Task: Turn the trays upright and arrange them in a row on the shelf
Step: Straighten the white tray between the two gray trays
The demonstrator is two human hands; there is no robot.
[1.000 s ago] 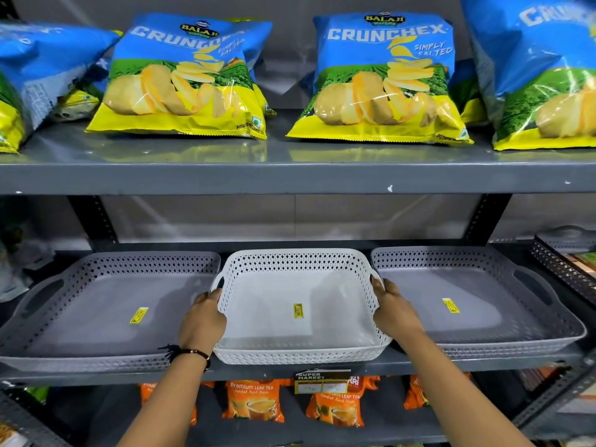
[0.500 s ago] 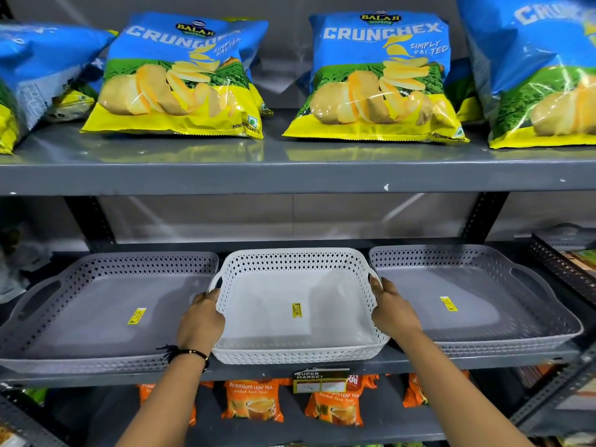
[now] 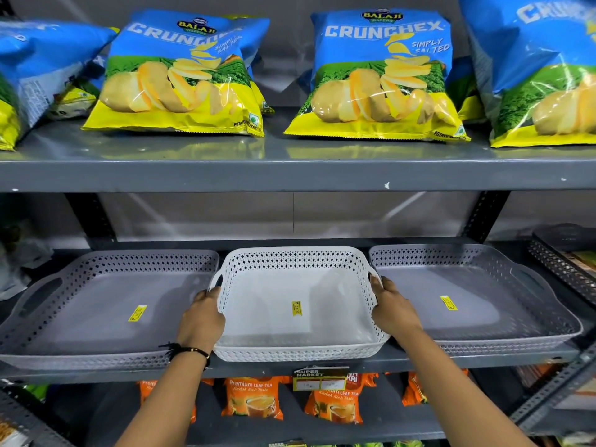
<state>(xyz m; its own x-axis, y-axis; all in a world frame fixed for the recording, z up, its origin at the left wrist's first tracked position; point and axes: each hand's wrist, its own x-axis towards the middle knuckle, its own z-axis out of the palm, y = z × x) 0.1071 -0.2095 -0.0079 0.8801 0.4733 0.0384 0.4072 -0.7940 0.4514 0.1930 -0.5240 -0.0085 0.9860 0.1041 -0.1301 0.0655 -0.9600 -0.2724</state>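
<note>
Three perforated plastic trays lie upright, side by side, on the middle grey shelf (image 3: 406,356). The white tray (image 3: 290,259) is in the centre, a grey tray (image 3: 106,262) is to its left and another grey tray (image 3: 467,256) is to its right. Each has a yellow sticker on its floor. My left hand (image 3: 201,321) grips the white tray's left side by the handle. My right hand (image 3: 392,309) grips its right side. The white tray's front edge overhangs the shelf lip slightly.
Blue and yellow chip bags (image 3: 380,75) lie on the upper shelf (image 3: 290,172). Orange tea packets (image 3: 254,400) sit on the lower shelf behind a price tag (image 3: 319,379). A dark perforated tray (image 3: 564,262) lies at the far right, beside black uprights.
Both hands stay on the white tray's sides; the tray has shifted very slightly back on the shelf. The grey trays have not moved.
</note>
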